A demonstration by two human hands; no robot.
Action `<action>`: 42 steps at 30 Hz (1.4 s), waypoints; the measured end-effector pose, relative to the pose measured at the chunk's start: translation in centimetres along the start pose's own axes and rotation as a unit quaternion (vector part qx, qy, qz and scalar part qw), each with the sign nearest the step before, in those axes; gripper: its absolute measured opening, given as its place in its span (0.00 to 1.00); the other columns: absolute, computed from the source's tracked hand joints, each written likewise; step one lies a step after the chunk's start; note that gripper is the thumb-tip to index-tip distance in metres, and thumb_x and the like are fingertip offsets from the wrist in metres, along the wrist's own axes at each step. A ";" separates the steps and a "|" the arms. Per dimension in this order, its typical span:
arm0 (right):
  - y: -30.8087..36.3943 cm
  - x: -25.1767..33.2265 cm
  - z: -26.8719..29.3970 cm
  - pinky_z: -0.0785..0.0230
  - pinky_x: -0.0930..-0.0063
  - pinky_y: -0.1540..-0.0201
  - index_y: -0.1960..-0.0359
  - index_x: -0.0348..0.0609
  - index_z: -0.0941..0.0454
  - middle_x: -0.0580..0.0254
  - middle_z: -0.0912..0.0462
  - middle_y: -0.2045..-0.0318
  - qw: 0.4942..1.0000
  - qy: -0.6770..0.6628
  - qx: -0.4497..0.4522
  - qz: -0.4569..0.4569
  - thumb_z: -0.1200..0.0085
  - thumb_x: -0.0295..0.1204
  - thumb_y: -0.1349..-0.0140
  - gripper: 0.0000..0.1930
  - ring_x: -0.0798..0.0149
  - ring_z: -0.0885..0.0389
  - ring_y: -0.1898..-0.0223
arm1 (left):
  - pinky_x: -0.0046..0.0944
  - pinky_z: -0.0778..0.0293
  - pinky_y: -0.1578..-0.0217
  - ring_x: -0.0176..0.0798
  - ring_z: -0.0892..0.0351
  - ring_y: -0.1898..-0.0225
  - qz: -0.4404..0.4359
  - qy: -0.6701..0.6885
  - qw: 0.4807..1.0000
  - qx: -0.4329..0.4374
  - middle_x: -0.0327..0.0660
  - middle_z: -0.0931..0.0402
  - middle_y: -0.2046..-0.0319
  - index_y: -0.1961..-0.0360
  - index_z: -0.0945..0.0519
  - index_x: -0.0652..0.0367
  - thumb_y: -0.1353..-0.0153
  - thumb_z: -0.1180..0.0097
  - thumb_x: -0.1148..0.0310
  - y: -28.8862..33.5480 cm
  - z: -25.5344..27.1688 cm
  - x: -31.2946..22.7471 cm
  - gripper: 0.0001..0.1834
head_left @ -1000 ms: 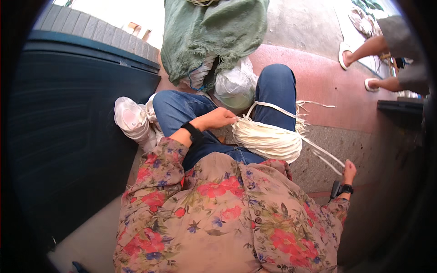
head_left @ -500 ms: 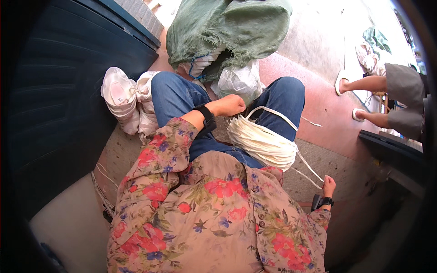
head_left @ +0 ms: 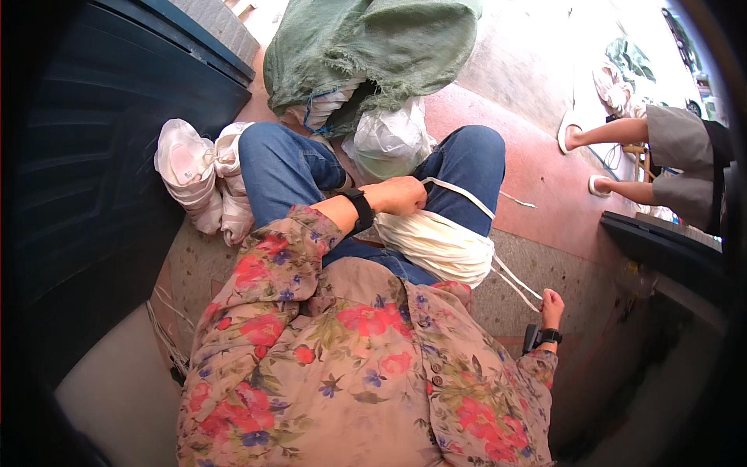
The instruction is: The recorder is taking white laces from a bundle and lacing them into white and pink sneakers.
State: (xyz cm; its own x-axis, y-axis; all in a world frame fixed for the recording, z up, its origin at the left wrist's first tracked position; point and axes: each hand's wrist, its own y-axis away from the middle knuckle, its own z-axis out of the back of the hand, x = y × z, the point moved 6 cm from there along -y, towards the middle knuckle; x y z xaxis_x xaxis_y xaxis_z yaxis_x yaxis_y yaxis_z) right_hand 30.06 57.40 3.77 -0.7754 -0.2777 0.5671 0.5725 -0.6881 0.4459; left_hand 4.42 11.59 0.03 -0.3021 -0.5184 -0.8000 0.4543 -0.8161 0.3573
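Observation:
A thick bundle of cream cord [head_left: 440, 247] lies across my lap, against my right thigh. My left hand [head_left: 403, 195] is closed in a fist at the bundle's far left end. One strand of the cord runs from it over the right thigh. Out to the right, my right hand [head_left: 552, 306] is closed on strands that stretch from the bundle's right end. A loose cord end sticks out beyond the right knee. My fingers partly hide how the left hand grips the cord.
Ahead stands a torn green sack [head_left: 373, 50] with a white plastic bag [head_left: 389, 144] before it. Wrapped pale bundles [head_left: 189, 167] sit by the dark blue panel [head_left: 117, 132] at left. Another person's legs [head_left: 615, 134] show at right, beyond a dark ledge [head_left: 661, 247].
My left hand has come down closer to the cord bundle, and the strand from it lies lower over the thigh. The right hand still holds its strands. The whole view has shifted slightly.

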 end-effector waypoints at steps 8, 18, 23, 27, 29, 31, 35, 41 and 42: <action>0.2 -0.2 -0.6 0.40 0.83 0.83 0.68 0.39 0.25 0.72 0.31 0.84 0.999 -0.019 0.029 -0.006 0.51 0.30 0.44 0.07 0.78 0.35 0.85 | 0.44 0.31 0.69 0.52 0.25 0.69 0.014 -0.066 0.996 -0.058 0.50 0.25 0.75 0.74 0.20 0.59 0.58 0.50 0.71 0.7 0.6 0.7 0.09; 2.1 14.0 -9.1 0.36 0.79 0.62 0.63 0.34 0.26 0.66 0.25 0.68 0.975 0.018 0.082 0.204 0.50 0.29 0.44 0.11 0.73 0.29 0.66 | 0.43 0.33 0.57 0.51 0.30 0.57 0.040 -0.029 0.981 -0.187 0.48 0.29 0.63 0.60 0.26 0.58 0.54 0.48 0.70 0.2 2.8 0.5 0.16; 5.6 23.4 -17.8 0.33 0.75 0.60 0.55 0.35 0.31 0.60 0.24 0.65 0.917 0.007 0.206 0.341 0.49 0.24 0.48 0.17 0.67 0.26 0.64 | 0.46 0.32 0.62 0.52 0.27 0.66 0.034 -0.003 0.972 -0.232 0.51 0.27 0.72 0.70 0.24 0.63 0.53 0.49 0.70 -1.8 3.3 -1.1 0.09; 6.4 25.7 -19.5 0.33 0.72 0.62 0.58 0.35 0.29 0.57 0.24 0.68 0.912 -0.022 0.261 0.315 0.49 0.21 0.51 0.16 0.63 0.25 0.65 | 0.39 0.30 0.69 0.42 0.24 0.71 0.065 0.196 0.946 -0.252 0.46 0.25 0.77 0.72 0.27 0.64 0.46 0.56 0.71 0.1 6.4 -2.5 0.07; 6.5 26.0 -19.2 0.34 0.71 0.66 0.64 0.35 0.26 0.56 0.25 0.73 0.895 0.162 0.256 0.326 0.49 0.21 0.51 0.10 0.62 0.26 0.69 | 0.36 0.29 0.71 0.36 0.25 0.73 0.023 0.530 0.816 -0.229 0.41 0.26 0.76 0.69 0.31 0.61 0.44 0.59 0.74 0.8 8.1 -4.4 0.04; 7.4 28.0 -17.9 0.36 0.71 0.70 0.71 0.37 0.26 0.55 0.27 0.76 0.861 0.127 0.239 0.430 0.49 0.23 0.49 0.04 0.62 0.27 0.72 | 0.32 0.31 0.76 0.31 0.30 0.79 0.034 0.576 0.791 -0.203 0.37 0.29 0.79 0.68 0.34 0.58 0.41 0.60 0.74 2.1 10.2 -6.5 0.02; 7.3 32.2 -11.1 0.35 0.73 0.65 0.69 0.39 0.27 0.61 0.25 0.75 0.872 -0.046 0.108 0.475 0.54 0.28 0.40 0.06 0.67 0.27 0.71 | 0.25 0.39 0.82 0.22 0.41 0.84 -0.011 0.578 0.810 -0.097 0.29 0.40 0.85 0.66 0.32 0.59 0.40 0.55 0.69 4.3 13.0 -11.0 0.05; 6.6 33.7 1.8 0.33 0.80 0.60 0.58 0.39 0.28 0.72 0.30 0.78 0.868 -0.204 -0.034 0.451 0.58 0.30 0.37 0.11 0.79 0.36 0.77 | 0.24 0.38 0.79 0.22 0.40 0.83 -0.022 0.442 0.887 -0.133 0.29 0.38 0.83 0.61 0.30 0.61 0.40 0.54 0.71 8.1 14.9 -10.1 0.08; 6.5 33.3 3.3 0.32 0.80 0.60 0.57 0.39 0.28 0.73 0.31 0.79 0.873 -0.202 -0.044 0.441 0.58 0.30 0.37 0.11 0.80 0.37 0.77 | 0.23 0.38 0.78 0.22 0.39 0.82 -0.010 0.444 0.884 -0.147 0.29 0.38 0.82 0.60 0.30 0.61 0.40 0.54 0.71 8.6 14.8 -9.5 0.08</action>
State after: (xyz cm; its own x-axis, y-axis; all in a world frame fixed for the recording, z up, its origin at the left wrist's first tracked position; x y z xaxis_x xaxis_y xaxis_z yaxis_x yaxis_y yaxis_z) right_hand 8.80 45.92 27.86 0.1252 -0.4785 0.8691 0.8633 -0.3792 -0.3331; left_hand -1.22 5.75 17.86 0.4048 0.0082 -0.9144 0.6946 -0.6531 0.3017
